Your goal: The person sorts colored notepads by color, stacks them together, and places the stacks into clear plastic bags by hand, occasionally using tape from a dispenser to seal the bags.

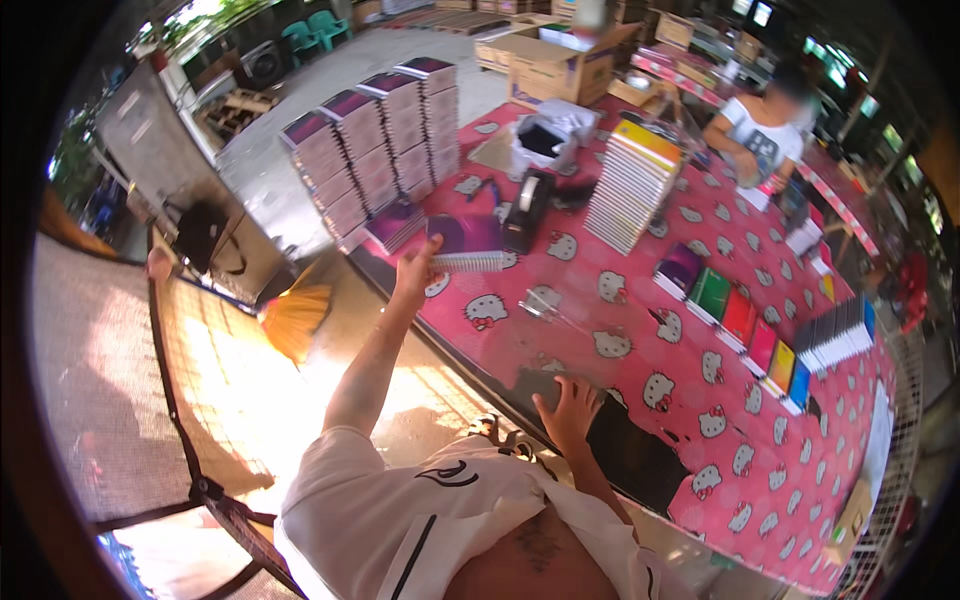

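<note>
My left hand (pixel 415 270) is closed on the near left corner of purple spiral notebooks (pixel 468 236), a small stack with the thumb on top. Just left of that hand is a low pile of purple notebooks (pixel 396 226), in front of tall notebook stacks (pixel 375 140). Beyond the held notebooks lies a black tape dispenser (pixel 527 210). My right hand (pixel 570 410) rests at the near table edge, fingers spread, holding nothing. Under it the pink patterned table cover (pixel 610 345) gives way to a dark bare patch (pixel 635 455).
A tall yellow-topped notebook stack (pixel 632 185) stands mid-table. A row of coloured notebooks (pixel 735 320) and a dark-covered row (pixel 838 335) lie to the right. Cardboard boxes (pixel 565 65) are at the back. Another person (pixel 765 130) works across the table. A broom (pixel 297 315) leans at left.
</note>
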A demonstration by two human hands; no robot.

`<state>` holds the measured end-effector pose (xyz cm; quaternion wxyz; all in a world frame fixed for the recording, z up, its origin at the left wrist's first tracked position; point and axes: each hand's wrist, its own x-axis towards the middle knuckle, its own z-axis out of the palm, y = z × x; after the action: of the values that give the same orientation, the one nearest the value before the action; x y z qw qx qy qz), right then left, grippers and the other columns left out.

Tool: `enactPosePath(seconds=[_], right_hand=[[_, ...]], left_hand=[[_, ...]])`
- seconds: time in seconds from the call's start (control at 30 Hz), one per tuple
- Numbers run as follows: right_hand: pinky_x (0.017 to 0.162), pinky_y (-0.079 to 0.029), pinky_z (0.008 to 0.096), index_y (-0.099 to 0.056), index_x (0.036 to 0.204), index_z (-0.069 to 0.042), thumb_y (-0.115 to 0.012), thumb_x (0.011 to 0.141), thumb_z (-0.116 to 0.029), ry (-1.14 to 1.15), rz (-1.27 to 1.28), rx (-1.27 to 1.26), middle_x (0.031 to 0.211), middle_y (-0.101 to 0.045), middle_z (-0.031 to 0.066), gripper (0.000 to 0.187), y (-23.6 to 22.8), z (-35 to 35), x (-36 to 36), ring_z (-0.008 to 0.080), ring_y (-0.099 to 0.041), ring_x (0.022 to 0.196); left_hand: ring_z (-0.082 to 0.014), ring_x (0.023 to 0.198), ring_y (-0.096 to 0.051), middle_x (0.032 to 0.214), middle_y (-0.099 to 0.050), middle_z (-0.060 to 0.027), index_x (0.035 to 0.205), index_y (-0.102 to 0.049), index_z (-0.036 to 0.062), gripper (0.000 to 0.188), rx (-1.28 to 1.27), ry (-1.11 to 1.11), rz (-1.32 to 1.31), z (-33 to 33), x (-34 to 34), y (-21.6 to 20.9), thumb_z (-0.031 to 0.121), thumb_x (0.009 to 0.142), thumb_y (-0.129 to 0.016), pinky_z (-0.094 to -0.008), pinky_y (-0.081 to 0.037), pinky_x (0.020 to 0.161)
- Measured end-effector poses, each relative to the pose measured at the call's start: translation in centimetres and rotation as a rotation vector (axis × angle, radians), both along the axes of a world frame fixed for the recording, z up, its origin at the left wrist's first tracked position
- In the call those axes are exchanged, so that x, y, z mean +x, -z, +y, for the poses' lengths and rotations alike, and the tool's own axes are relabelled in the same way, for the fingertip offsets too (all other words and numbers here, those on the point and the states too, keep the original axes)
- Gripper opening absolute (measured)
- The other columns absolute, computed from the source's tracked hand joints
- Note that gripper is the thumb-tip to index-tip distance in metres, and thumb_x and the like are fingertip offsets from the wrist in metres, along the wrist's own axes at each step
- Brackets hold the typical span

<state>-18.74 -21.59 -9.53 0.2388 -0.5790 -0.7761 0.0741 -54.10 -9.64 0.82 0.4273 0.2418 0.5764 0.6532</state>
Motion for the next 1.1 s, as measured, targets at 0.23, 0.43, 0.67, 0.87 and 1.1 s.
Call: enactPosePath(seconds=[0.23, 0.43, 0.67, 0.87, 1.1], right_hand=[[0.096, -0.036, 0.0554, -0.057, 0.121, -0.017, -0.074, 0.081, -0.049, -0.062, 0.011, 0.027, 0.123, -0.049, 0.0112, 0.053, 0.3, -0.7, -1.5, 0.0362, -0.046, 0.118], [0.095, -0.037, 0.0573, -0.057, 0.121, -0.017, -0.074, 0.081, -0.048, -0.016, 0.014, -0.010, 0.121, -0.049, 0.0116, 0.054, 0.5, -0.6, -1.0, 0.0366, -0.046, 0.117], [0.094, -0.043, 0.0551, -0.061, 0.117, -0.013, -0.074, 0.083, -0.041, -0.038, 0.009, -0.083, 0.119, -0.055, 0.0139, 0.046, -1.4, 0.3, -1.1, 0.0377, -0.054, 0.112], [0.075, -0.052, 0.0436, -0.065, 0.112, -0.009, -0.071, 0.085, -0.013, -0.223, 0.620, 0.518, 0.107, -0.067, 0.0153, 0.028, -26.8, -0.2, 1.5, 0.0317, -0.066, 0.090], [0.071, -0.051, 0.0400, -0.060, 0.113, -0.020, -0.067, 0.091, -0.022, -0.806, 1.016, 1.082, 0.096, -0.069, 0.0133, 0.023, -35.8, -4.9, -2.1, 0.0259, -0.066, 0.080]], left_hand=[[-0.0282, 0.082, -0.069, 0.089, -0.068, -0.0169, 0.085, -0.070, -0.0030, 0.070, -0.289, -0.649, 0.201, 2.6, -15.8, 5.0, 0.066, 0.076, -0.072, -0.0427, -0.056, 0.075], [-0.0456, 0.116, -0.054, 0.120, -0.057, -0.0285, 0.128, -0.055, -0.0099, 0.092, -0.662, -0.828, 0.733, 4.4, -14.3, 4.4, 0.072, 0.086, -0.056, -0.0536, -0.043, 0.098], [-0.0342, 0.095, -0.061, 0.099, -0.062, -0.0124, 0.110, -0.064, 0.0112, 0.025, 0.410, 0.765, 1.406, -4.0, 13.0, 6.4, 0.019, 0.086, -0.064, -0.0482, -0.052, 0.082], [-0.0345, 0.112, -0.051, 0.119, -0.053, -0.0136, 0.122, -0.060, 0.0110, 0.037, 0.409, 0.784, 1.609, -7.0, 14.6, 9.0, 0.028, 0.089, -0.065, -0.0547, -0.043, 0.093], [-0.0370, 0.113, -0.051, 0.120, -0.052, -0.0147, 0.124, -0.058, 0.0087, 0.040, 0.407, 0.676, 1.645, -5.5, 10.2, 10.5, 0.031, 0.091, -0.063, -0.0612, -0.037, 0.102]])
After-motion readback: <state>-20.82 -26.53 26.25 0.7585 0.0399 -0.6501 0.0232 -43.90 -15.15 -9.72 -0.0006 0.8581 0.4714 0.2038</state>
